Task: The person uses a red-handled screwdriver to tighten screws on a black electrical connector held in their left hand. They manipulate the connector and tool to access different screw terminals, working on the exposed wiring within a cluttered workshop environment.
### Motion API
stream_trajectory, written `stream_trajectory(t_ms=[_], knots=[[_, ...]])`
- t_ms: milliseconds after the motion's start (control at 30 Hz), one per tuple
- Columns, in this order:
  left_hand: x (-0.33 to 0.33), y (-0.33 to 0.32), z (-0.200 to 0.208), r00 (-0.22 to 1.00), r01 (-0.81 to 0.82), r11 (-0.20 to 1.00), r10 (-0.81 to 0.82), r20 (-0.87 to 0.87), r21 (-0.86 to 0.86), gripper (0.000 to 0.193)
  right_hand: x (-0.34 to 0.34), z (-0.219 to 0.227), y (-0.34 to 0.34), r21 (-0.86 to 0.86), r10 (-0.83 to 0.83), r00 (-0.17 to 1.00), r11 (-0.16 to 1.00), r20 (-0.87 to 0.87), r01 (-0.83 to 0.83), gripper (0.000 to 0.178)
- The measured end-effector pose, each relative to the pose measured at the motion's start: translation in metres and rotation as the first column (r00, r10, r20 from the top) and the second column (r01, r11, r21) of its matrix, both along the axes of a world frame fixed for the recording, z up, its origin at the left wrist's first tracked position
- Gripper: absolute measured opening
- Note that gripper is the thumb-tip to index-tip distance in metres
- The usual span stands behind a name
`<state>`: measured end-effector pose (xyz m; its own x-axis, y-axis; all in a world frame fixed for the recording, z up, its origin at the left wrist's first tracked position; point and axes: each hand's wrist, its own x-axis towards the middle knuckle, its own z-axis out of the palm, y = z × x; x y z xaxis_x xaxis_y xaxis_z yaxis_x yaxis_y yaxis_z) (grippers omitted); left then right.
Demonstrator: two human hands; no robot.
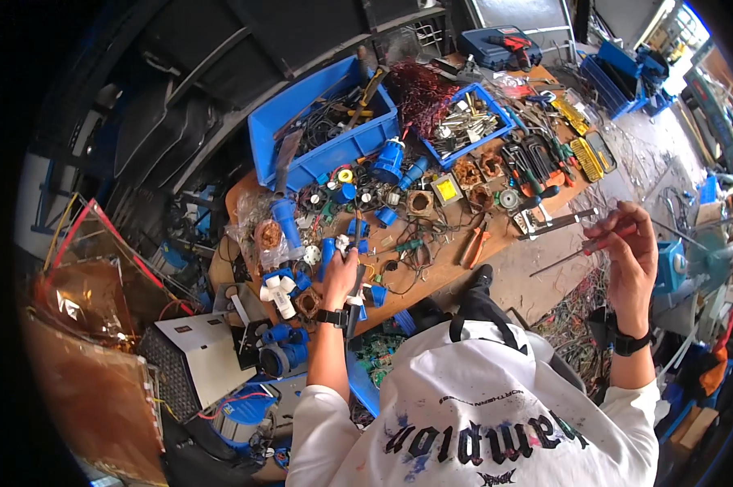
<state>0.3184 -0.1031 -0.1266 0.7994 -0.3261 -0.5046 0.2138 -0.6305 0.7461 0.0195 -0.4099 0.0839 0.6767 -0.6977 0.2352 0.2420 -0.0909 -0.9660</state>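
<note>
My right hand (633, 252) is raised at the right, off the table's edge. Its fingers close on a screwdriver (598, 242) with a red handle, the thin shaft pointing left. My left hand (340, 280) is low over the near left part of the workbench, fingers curled. A small white part (342, 243) shows at its fingertips, and a dark bar passes beside it; what exactly it grips is unclear. Around it lie a white pipe fitting (280, 296), blue plastic pieces (285, 217) and an orange-handled pair of pliers (474, 246) farther right.
A blue crate (326, 166) of tools and cables stands at the back of the wooden workbench (431, 280). Beside it is a blue tray (508, 122) of metal parts. Clamps (557, 223) lie near the right edge. Scrap wires (561, 333) cover the floor.
</note>
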Motion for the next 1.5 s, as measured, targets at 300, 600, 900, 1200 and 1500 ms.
stream_trajectory(t_ms=[300, 600, 900, 1200, 1500], knots=[[0.024, -0.029, -0.017, 0.915, 0.061, 0.87, -0.244, 0.321, 0.489, 0.052, -0.04, -0.005, -0.02, 0.013, -0.166, 0.986, 0.986, -0.021, 0.166, 0.035], [0.016, -0.045, 0.005, 0.794, 0.018, 0.735, -0.423, 0.437, 0.678, 0.04, -0.031, -0.004, -0.053, -0.054, -0.117, 0.99, 0.992, -0.073, 0.113, 0.027], [0.011, -0.059, 0.034, 0.774, -0.125, 0.685, -0.385, 0.502, 0.718, 0.041, -0.017, -0.009, -0.124, 0.01, 0.011, 0.999, 1.0, -0.052, -0.011, 0.026], [-0.015, -0.056, 0.031, 0.87, -0.492, 0.823, 0.476, -0.128, -0.285, 0.039, -0.011, -0.005, -0.186, 0.106, 0.016, 0.999, 0.994, 0.047, -0.021, 0.032], [-0.13, -0.151, 0.146, 0.928, -0.358, 0.343, 0.23, -0.292, -0.868, 0.037, 0.02, -0.013, -0.196, 0.267, 0.21, 0.93, 0.918, 0.302, -0.294, 0.042]])
